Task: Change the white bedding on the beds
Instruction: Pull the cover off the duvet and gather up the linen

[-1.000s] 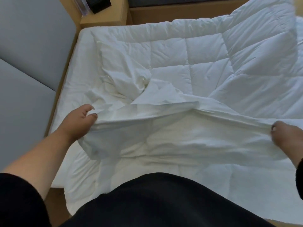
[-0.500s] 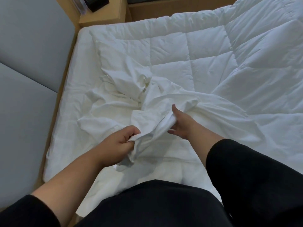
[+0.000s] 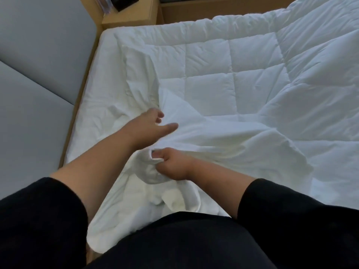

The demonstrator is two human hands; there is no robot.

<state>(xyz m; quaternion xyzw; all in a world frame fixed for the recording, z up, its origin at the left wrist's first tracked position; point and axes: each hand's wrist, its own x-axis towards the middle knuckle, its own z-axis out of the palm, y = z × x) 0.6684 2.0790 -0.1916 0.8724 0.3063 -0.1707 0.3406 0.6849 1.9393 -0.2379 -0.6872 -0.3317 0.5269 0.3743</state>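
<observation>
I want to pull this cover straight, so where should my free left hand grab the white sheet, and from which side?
Take the raised fold of the white sheet just beyond the left hand, coming from the left. It peaks up off the quilt, so fingers can close around it, while the right hand holds the near bunch.

R hand [image 3: 171, 166] grips bunched sheet [image 3: 223, 138]; L hand [image 3: 153, 123] open above, over quilt [image 3: 252, 74].

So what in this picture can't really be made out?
Head view only:
- The right hand grips a bunch of white sheet; its fingertips are buried in the cloth.
- The left hand is motion-blurred, so whether it touches the sheet is unclear.
- The dark object on the wooden nightstand is cut off by the top edge.
- The quilted duvet runs off the right edge.
</observation>
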